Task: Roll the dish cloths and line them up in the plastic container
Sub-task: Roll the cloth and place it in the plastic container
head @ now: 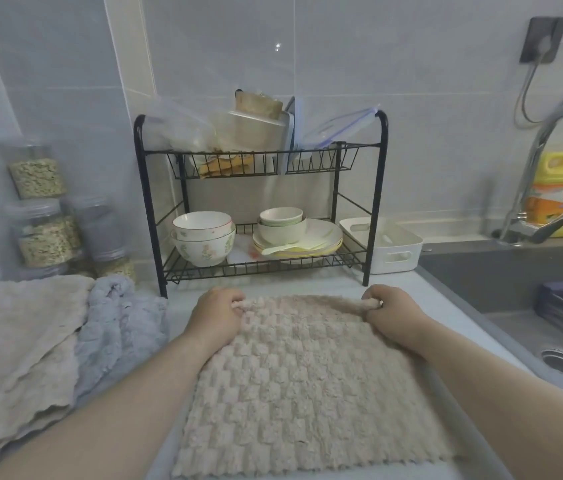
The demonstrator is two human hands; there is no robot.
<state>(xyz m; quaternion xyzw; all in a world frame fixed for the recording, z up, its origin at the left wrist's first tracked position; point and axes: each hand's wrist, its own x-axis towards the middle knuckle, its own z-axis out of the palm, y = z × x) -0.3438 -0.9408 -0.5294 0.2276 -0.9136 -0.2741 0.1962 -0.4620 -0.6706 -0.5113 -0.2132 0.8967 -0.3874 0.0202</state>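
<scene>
The single wide head camera looks forward and down, close before the dish rack (311,163), facing it squarely.

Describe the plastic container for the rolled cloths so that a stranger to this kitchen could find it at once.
Find the black wire rack against the tiled wall. On the counter right of its lower shelf, before the dark sink, stands the container. It is a white oblong tub with slot handles, unlike the round bowls and plates beside it.

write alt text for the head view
The left hand and right hand each pinch a far corner of a beige waffle-textured dish cloth spread on the pale counter. A white plastic container stands beside a black wire rack; other cloths lie left.
</scene>
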